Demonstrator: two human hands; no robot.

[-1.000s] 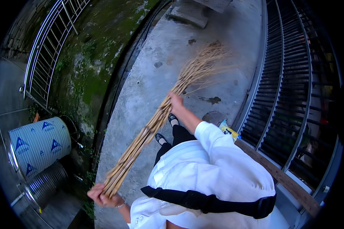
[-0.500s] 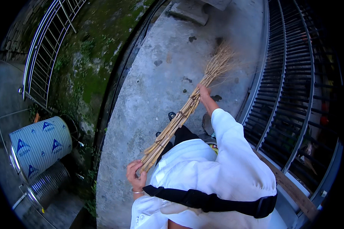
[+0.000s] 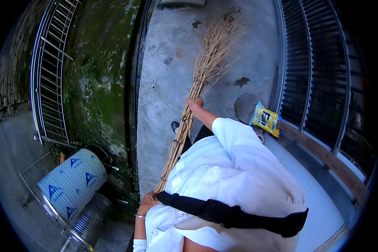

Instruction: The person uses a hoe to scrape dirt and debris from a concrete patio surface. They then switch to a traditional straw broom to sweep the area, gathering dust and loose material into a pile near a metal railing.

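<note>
A long twig broom slants from near my waist out over the concrete path, its bound stalks toward me and its brush of thin twigs spread at the far end. My right hand is closed round the stalks just below the brush. At the near end, my left hand is closed on the butt of the handle, with a bracelet on that wrist. A black strap crosses my white shirt close to this hand and covers part of it. One dark shoe shows beside the broom.
Mossy ground and a dark channel run along the path's left. A metal railing and a ribbed steel tank stand farther left. On the right are a slatted barrier, a yellow and blue bag and a wooden plank.
The broom has swung to the left and stands more upright in the picture, with both hands still holding it. The view has shifted, bringing the yellow and blue bag more into sight.
</note>
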